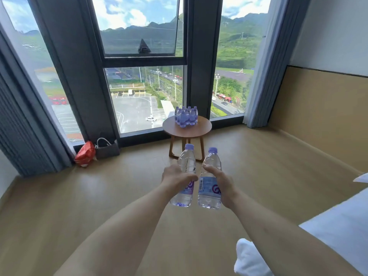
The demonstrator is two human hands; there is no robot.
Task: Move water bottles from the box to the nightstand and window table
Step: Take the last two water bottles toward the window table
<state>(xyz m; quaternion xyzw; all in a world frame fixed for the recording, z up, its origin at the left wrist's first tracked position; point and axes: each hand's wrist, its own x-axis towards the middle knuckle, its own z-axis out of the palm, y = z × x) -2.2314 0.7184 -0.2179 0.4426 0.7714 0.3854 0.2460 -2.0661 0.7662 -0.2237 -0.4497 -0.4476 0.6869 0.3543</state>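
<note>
— Two water bottles are gripped upright, one in the left hand, one in the right hand, over bare floor.

— Done?

— Partly: a bottle cluster is already stood on the round window table; box and nightstand are not seen.

A red bag and a grey basket are set against the window; white bedding is seen at right.

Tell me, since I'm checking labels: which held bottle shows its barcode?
The bottle in the right hand: the right-hand bottle shows a barcode strip; the left-hand bottle doesn't.
</note>
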